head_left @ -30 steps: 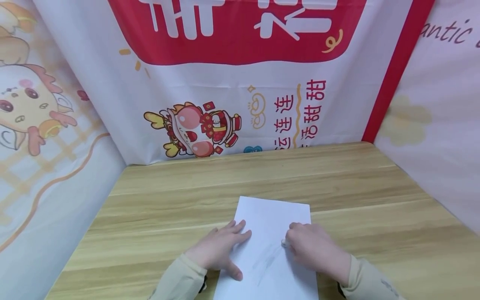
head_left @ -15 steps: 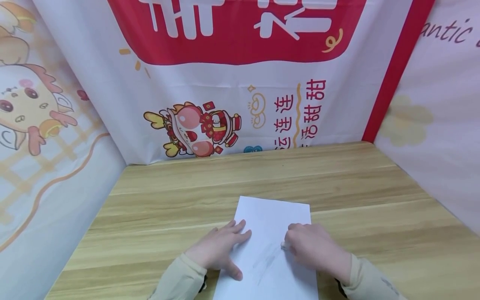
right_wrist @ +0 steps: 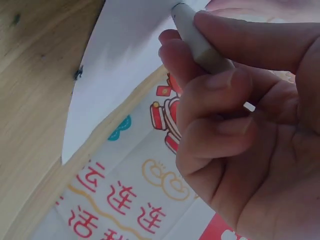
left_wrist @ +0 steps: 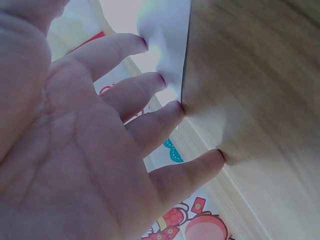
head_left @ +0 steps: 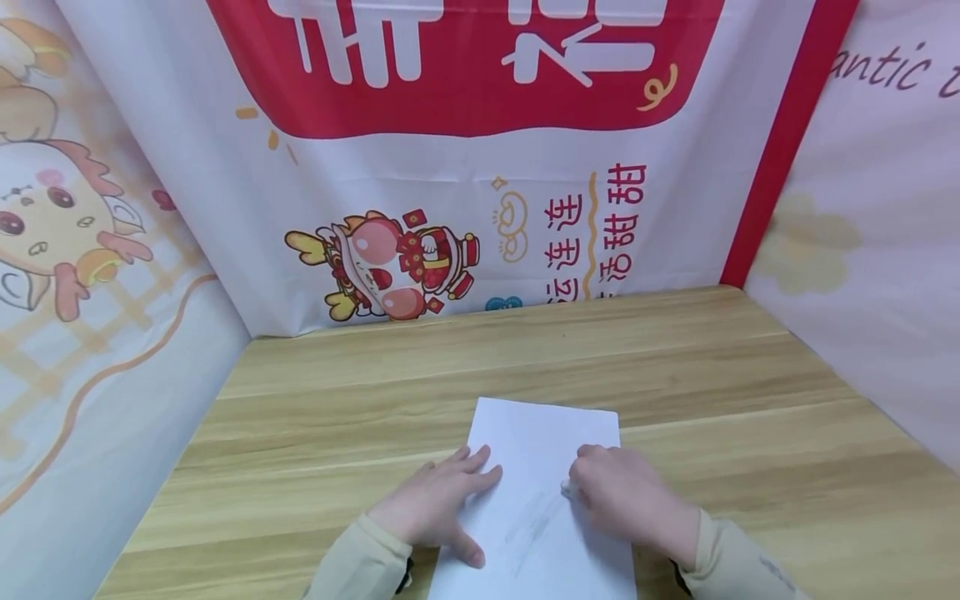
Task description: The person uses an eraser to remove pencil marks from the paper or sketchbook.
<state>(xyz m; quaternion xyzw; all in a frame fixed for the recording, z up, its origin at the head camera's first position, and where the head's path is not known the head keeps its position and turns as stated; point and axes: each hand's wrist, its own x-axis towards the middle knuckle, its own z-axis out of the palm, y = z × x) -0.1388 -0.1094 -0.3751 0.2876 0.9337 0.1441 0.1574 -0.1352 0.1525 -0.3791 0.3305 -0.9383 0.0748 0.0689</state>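
Your right hand (head_left: 628, 502) pinches a whitish eraser (head_left: 567, 489) against the paper (head_left: 543, 437).
Head view: your left hand (head_left: 438, 502) lies splayed, gripping nothing, across the paper's left edge, near grey smudges (head_left: 534, 527). Left wrist: your little fingertip (left_wrist: 218, 156) touches the wood-grain table (left_wrist: 270, 125). Right wrist: the eraser sits between thumb and curled fingers, likely light and firm; hold it near its tip, since thin paper could crumple.

Free tabletop (head_left: 450, 358) stretches beyond the paper (head_left: 542, 442) until the hanging cloth (head_left: 450, 171) blocks the way.
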